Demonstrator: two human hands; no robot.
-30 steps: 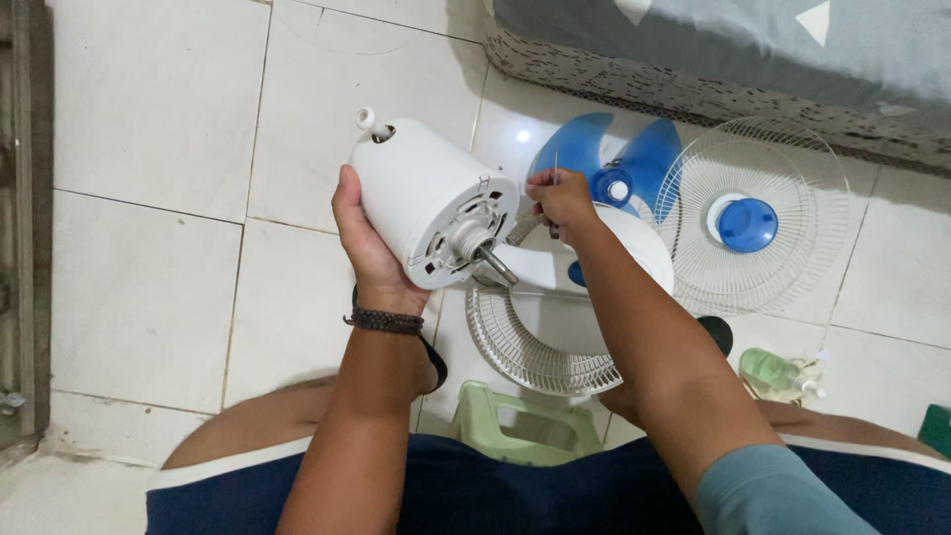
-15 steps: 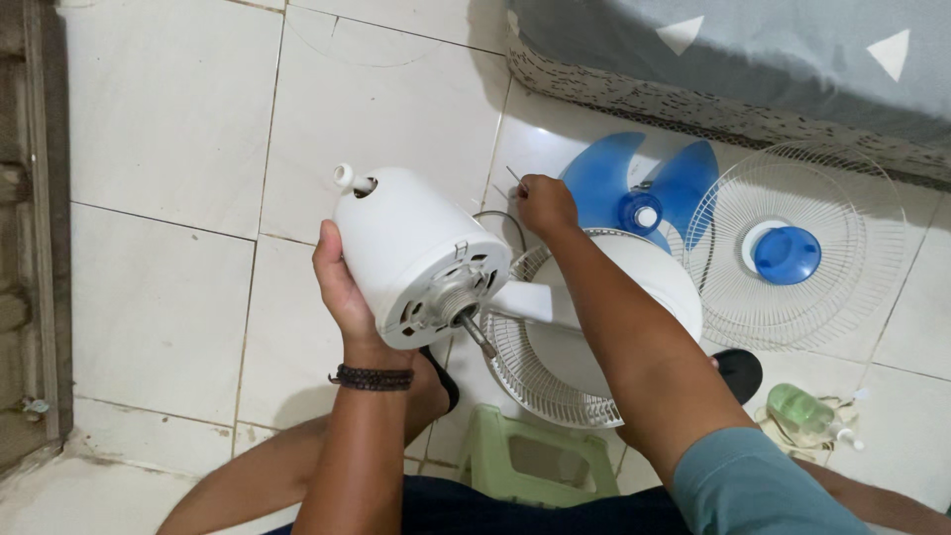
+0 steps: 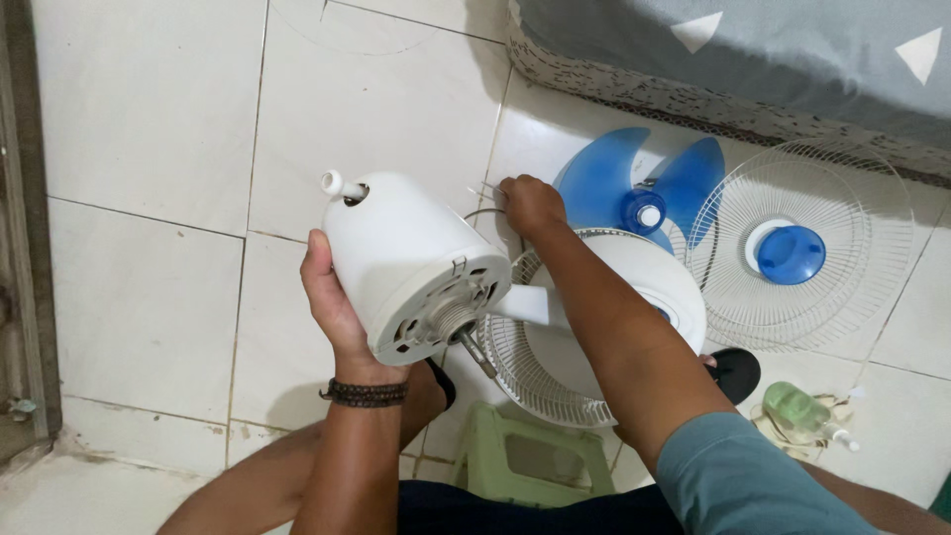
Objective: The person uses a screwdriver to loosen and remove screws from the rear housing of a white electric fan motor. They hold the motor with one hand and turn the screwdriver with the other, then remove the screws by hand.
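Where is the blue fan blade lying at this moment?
In the head view the blue fan blade lies on the tiled floor at upper centre-right, just beyond the right hand, between the bed edge and the white wire grille.

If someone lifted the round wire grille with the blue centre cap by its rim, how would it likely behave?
The wire grille would probably feel light for its size, being mostly thin spokes and open gaps. Lifted by one edge it may flex somewhat. Lying flat on the tiled floor, it seems unlikely to roll, though it could slide easily on the smooth tiles.
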